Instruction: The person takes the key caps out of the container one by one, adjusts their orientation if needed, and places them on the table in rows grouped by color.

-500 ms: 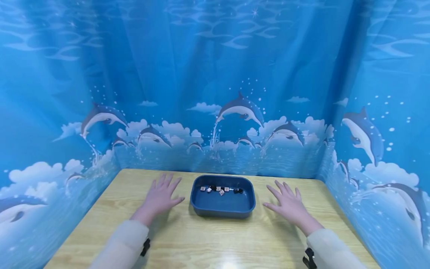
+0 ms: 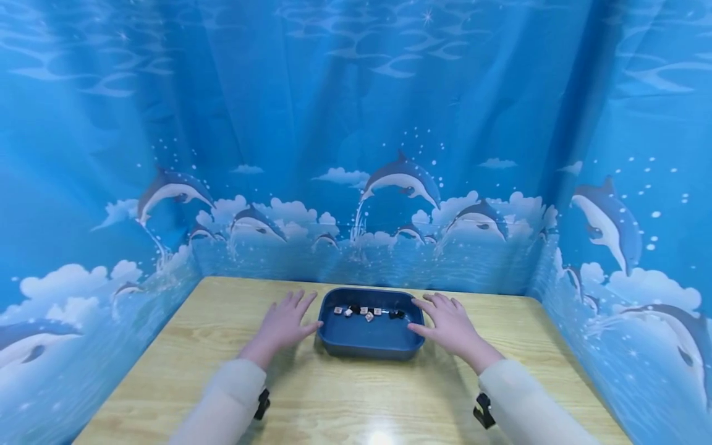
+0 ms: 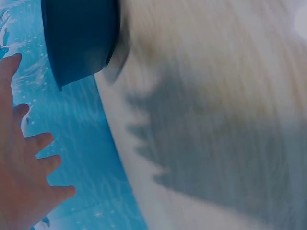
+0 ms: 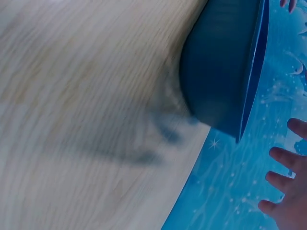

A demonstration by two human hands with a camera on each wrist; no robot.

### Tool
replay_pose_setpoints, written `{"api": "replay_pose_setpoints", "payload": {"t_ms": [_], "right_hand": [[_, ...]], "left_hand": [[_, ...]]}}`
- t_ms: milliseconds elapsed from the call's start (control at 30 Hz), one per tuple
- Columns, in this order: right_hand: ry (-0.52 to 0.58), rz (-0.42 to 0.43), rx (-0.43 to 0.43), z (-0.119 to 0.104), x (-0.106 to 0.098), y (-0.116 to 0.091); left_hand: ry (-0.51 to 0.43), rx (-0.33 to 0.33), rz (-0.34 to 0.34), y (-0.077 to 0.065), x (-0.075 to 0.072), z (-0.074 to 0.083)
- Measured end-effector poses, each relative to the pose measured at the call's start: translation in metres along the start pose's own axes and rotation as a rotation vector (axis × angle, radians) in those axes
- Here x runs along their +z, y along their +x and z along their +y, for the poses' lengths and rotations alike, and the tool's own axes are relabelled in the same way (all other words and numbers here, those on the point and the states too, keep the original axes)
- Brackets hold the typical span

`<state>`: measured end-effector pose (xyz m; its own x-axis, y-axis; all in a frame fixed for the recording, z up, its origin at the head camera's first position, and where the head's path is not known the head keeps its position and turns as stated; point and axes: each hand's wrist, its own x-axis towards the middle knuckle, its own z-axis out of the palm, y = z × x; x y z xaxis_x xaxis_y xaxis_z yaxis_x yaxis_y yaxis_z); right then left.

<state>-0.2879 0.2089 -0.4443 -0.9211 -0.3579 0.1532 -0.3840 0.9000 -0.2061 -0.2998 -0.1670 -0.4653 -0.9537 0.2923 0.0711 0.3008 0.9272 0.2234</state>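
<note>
A dark blue rectangular tray (image 2: pixel 369 339) stands on the table, with several small white cubes (image 2: pixel 337 311) and small black pieces (image 2: pixel 397 314) scattered across its far half. My left hand (image 2: pixel 282 322) hovers at the tray's left side, fingers spread, its thumb tip close to the rim. On the other side, my right hand (image 2: pixel 449 324) has its thumb and index finger overlapping the right rim in the head view. Both wrist views show a gap between the hand and the tray wall (image 3: pixel 81 43). Neither hand holds anything.
The light wood table (image 2: pixel 356 392) reaches back to a blue curtain (image 2: pixel 311 142) printed with dolphins and clouds, which also hangs along both sides. A black strap piece (image 2: pixel 484 410) shows at the right wrist and another (image 2: pixel 262 403) at the left.
Both hands have moved inward toward the tray, left hand rightward and right hand leftward. The tray and its small pieces stay in place; the head view shifted slightly.
</note>
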Motion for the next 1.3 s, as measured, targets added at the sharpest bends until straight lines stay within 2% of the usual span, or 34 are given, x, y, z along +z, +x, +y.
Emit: {"api": "replay_pose_setpoints", "payload": {"t_ms": [367, 533, 767, 900, 1033, 1300], "right_hand": [[0.119, -0.068, 0.011, -0.028, 0.004, 0.032], [0.222, -0.103, 0.036, -0.036, 0.007, 0.046], [0.395, -0.210, 0.052, -0.043, 0.010, 0.068], [0.425, -0.274, 0.033, -0.045, 0.014, 0.081], [0.439, -0.317, -0.001, -0.046, 0.018, 0.092], [0.442, -0.354, -0.007, -0.048, 0.027, 0.105]], "left_hand": [[-0.378, -0.091, -0.014, -0.005, 0.030, 0.014], [-0.496, -0.124, 0.013, -0.007, 0.042, 0.017], [-0.661, -0.169, 0.061, -0.007, 0.057, 0.022], [-0.720, -0.174, 0.089, -0.007, 0.062, 0.026], [-0.804, -0.187, 0.063, -0.009, 0.067, 0.025], [-0.758, -0.143, 0.028, -0.008, 0.074, 0.016]]}}
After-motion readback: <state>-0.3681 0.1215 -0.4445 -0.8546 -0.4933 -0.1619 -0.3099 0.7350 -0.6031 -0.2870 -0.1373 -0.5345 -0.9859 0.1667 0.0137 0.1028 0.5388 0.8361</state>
